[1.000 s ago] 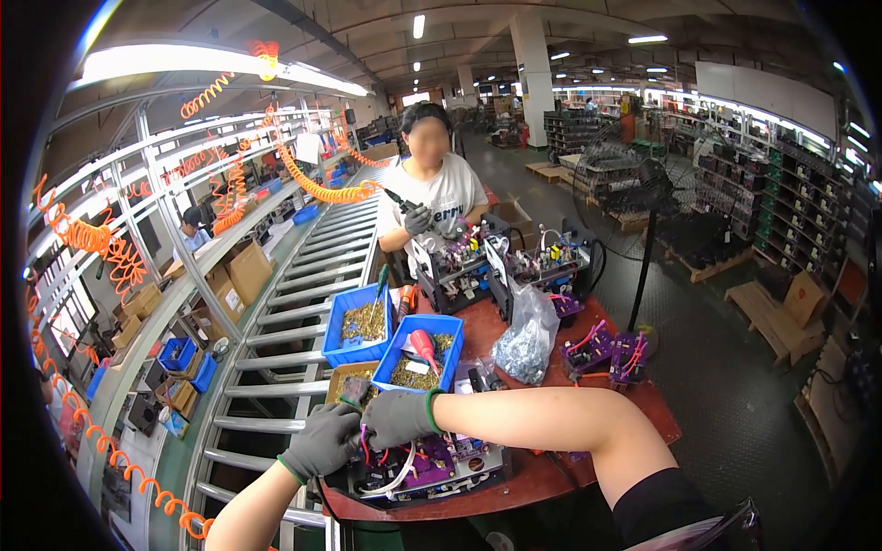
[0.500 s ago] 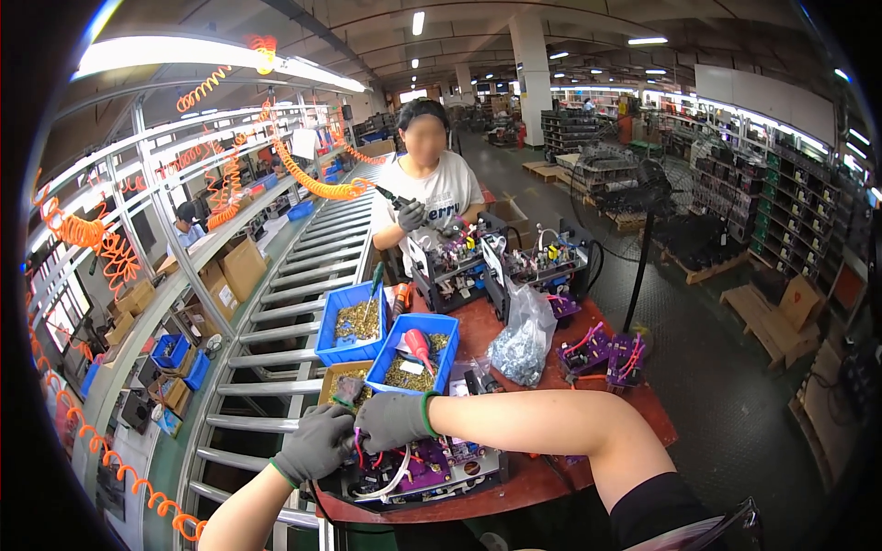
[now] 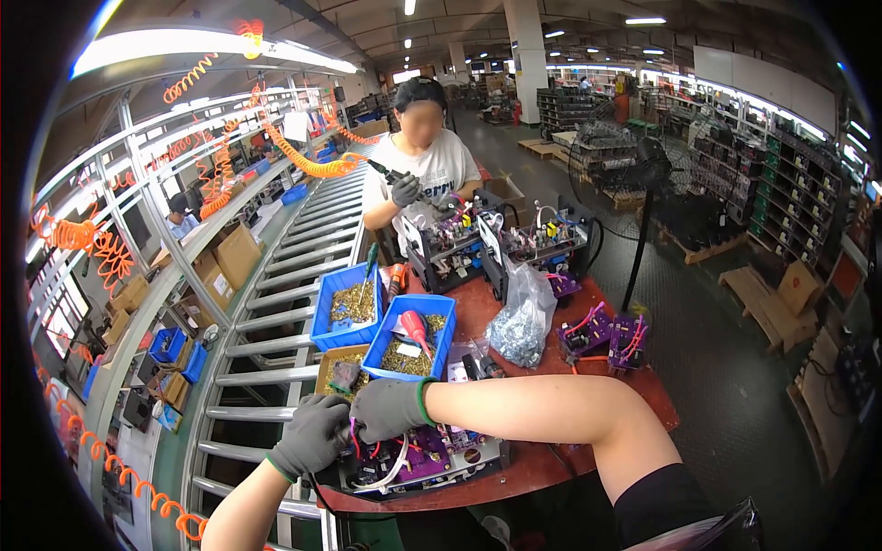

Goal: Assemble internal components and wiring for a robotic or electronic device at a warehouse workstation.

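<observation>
My left hand [image 3: 312, 435], in a grey glove, is at the left end of a machine chassis [image 3: 478, 464] with purple circuit boards [image 3: 424, 456]. Its fingers are bent together beside those of my right hand [image 3: 386, 409], gloved likewise with a green cuff. Both hands meet over the chassis edge, and what they pinch is hidden between the fingers. Red wires [image 3: 371, 450] come out just below my right fingers, and a white cable [image 3: 398, 466] curves over the boards. Right behind the hands stands a cardboard box [image 3: 324, 375] of small brass-coloured parts, with a dark grey bundle [image 3: 344, 376] on it.
Two blue bins [image 3: 411, 308] of brass-coloured parts stand beyond, one holding a red-handled tool [image 3: 414, 327]. A bag of metal parts [image 3: 519, 326] lies on the red table [image 3: 588, 455]. Rollers [image 3: 266, 375] run along the left. Across the table a co-worker [image 3: 418, 165] handles another chassis [image 3: 450, 253].
My hands stay together at the chassis edge with only a slight shift. The view has turned a little. The co-worker's gloved hand and the dark tool in it have shifted slightly.
</observation>
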`<state>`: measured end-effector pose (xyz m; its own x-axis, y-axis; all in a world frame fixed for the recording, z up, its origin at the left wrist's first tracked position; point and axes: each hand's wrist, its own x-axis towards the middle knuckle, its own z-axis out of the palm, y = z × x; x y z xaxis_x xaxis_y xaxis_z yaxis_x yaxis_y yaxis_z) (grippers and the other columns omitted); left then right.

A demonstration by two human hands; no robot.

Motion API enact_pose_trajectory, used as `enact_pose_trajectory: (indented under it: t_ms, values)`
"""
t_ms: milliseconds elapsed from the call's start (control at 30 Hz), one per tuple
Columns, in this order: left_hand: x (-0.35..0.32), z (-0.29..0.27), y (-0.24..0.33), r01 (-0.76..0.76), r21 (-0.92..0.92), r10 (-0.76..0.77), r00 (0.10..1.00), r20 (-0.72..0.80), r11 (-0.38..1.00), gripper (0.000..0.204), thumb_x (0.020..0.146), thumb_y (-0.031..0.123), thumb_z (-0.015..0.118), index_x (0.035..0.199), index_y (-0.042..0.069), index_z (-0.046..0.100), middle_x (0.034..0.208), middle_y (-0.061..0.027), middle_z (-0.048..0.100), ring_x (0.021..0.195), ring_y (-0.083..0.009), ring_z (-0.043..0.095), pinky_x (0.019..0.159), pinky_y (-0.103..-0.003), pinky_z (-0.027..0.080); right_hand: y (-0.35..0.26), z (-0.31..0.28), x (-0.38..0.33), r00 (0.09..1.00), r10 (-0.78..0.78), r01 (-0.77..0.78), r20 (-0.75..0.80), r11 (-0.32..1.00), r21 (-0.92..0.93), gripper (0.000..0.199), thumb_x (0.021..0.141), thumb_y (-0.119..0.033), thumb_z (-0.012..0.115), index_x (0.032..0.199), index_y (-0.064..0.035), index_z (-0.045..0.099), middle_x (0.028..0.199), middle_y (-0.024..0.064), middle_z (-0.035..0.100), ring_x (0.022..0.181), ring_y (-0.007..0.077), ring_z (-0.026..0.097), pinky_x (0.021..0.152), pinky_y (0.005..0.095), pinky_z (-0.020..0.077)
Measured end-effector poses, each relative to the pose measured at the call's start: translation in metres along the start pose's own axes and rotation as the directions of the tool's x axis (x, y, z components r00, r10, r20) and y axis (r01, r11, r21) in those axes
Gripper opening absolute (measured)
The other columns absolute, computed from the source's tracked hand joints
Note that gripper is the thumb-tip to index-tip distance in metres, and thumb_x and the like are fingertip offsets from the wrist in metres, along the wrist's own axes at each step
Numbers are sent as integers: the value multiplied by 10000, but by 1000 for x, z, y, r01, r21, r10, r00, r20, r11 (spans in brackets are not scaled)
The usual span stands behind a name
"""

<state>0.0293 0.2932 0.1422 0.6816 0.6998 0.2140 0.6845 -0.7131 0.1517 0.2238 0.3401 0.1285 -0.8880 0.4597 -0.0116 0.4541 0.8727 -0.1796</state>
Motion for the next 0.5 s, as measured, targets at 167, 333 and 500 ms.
enact_pose_trajectory:
  t_ms: [167, 333, 500]
  values:
    - [-5, -6, 13, 5, 32, -4, 1000, -4, 999, 270, 830, 304, 628, 925, 51, 623, 976, -137, 617, 967, -380, 561, 860, -470, 436, -11, -3, -7, 1000, 11, -11, 10, 1000, -13, 406, 821, -389, 569, 926, -13, 681, 921, 214, 693, 895, 386, 664, 827, 465, 518]
    - [-11, -7, 4, 155, -379, -207, 973, -99, 912, 564, 863, 410, 703, 1235, 26, 523, 1211, -204, 551, 1149, -353, 554, 995, -431, 431, 5, -39, -17, 999, -19, 25, -33, 984, 179, 462, 849, -424, 632, 1093, -33, 643, 1001, 215, 694, 938, 379, 667, 852, 453, 518]
    - [14, -82, -53, -28, -608, -522, 482, -704, 793, 864, 889, 311, 682, 1560, 94, 183, 1537, -208, 303, 1393, -318, 353, 1158, -434, 277, 51, -118, -84, 559, 265, -327, -786, 941, 85, 961, 758, -425, 794, 1463, 22, 319, 1455, 264, 422, 1353, 406, 418, 1128, 419, 342]
